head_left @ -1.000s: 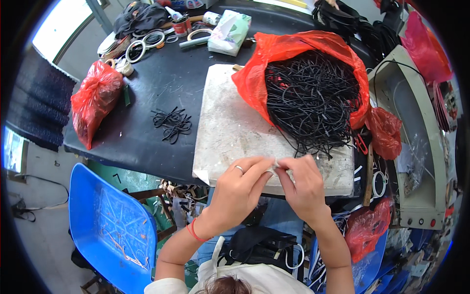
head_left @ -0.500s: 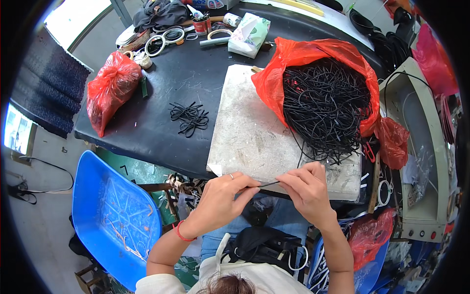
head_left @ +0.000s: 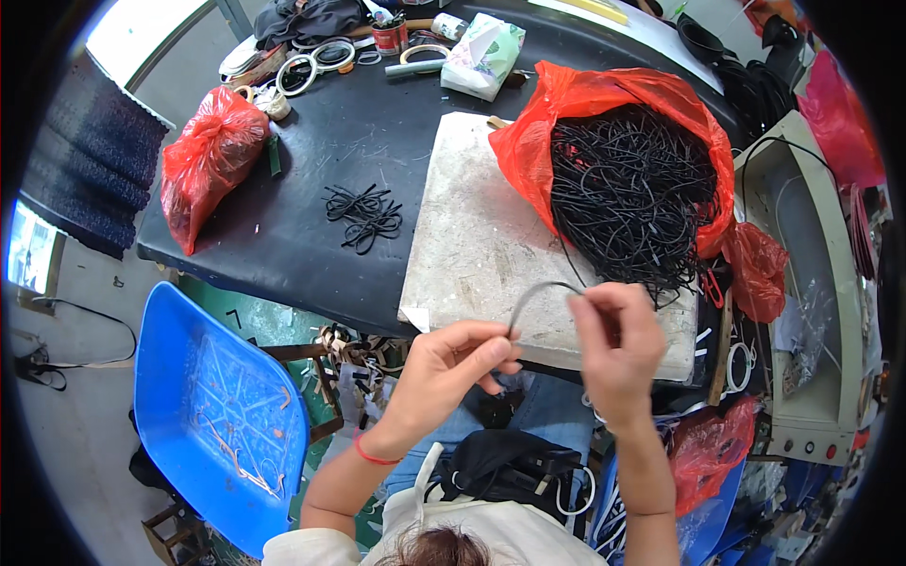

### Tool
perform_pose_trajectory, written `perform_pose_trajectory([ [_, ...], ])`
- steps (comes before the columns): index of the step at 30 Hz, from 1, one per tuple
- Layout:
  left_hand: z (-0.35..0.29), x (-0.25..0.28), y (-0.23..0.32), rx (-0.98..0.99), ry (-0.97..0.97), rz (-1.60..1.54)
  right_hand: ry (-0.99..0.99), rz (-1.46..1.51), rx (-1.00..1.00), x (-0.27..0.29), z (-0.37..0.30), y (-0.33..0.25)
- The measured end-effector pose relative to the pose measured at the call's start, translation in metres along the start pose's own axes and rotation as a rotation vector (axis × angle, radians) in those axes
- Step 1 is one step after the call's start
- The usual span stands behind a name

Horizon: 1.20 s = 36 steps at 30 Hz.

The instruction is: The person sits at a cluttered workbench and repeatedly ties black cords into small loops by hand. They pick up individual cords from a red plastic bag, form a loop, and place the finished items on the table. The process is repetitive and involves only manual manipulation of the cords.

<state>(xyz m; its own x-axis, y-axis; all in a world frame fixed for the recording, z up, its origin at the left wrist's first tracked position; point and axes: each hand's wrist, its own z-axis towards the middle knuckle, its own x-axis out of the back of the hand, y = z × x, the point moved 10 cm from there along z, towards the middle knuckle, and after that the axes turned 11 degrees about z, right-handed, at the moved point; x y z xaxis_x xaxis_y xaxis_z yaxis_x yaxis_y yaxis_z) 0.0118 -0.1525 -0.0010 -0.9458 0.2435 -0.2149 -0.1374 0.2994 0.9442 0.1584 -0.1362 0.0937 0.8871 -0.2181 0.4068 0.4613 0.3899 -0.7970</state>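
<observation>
My left hand pinches one end of a thin black cord over the near edge of a pale, stained board. From there the cord arches up and across to my right hand, whose fingers are closed on it and slightly blurred. Behind my hands, an open red plastic bag lies on the board with a tangled heap of black cords spilling toward me. One strand hangs from the heap down toward my right hand. Left of the board lies a small bundle of looped black cords.
A tied red bag rests on the black table at left. Tape rolls, a red can and a tissue pack line the back. A blue tub stands below left. A beige metal frame is at right.
My hands have moved apart, the right one rightward and up. The short straight piece of cord between them is now a longer arch. The view has shifted slightly.
</observation>
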Motion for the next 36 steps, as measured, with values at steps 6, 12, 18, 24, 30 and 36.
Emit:
perform_pose_trajectory([
  [6, 0.017, -0.002, -0.015, 0.011, 0.108, -0.239, -0.196, 0.199, -0.072, -0.035, -0.014, 0.003],
  [12, 0.017, -0.005, -0.022, 0.075, 0.069, -0.261, -0.242, 0.300, -0.134, -0.036, -0.021, 0.016],
  [18, 0.018, -0.013, -0.016, 0.060, -0.015, -0.208, -0.289, 0.294, -0.118, -0.037, -0.022, 0.018],
  [24, 0.019, 0.000, -0.016, -0.015, 0.051, -0.573, -0.261, 0.079, -0.007, -0.027, -0.028, 0.015],
  [30, 0.017, -0.012, -0.039, 0.177, -0.048, -0.295, -0.245, -0.131, 0.251, -0.026, -0.027, -0.008],
  [36, 0.015, -0.015, -0.032, 0.137, -0.096, -0.179, -0.319, -0.190, 0.317, -0.032, -0.029, -0.012],
])
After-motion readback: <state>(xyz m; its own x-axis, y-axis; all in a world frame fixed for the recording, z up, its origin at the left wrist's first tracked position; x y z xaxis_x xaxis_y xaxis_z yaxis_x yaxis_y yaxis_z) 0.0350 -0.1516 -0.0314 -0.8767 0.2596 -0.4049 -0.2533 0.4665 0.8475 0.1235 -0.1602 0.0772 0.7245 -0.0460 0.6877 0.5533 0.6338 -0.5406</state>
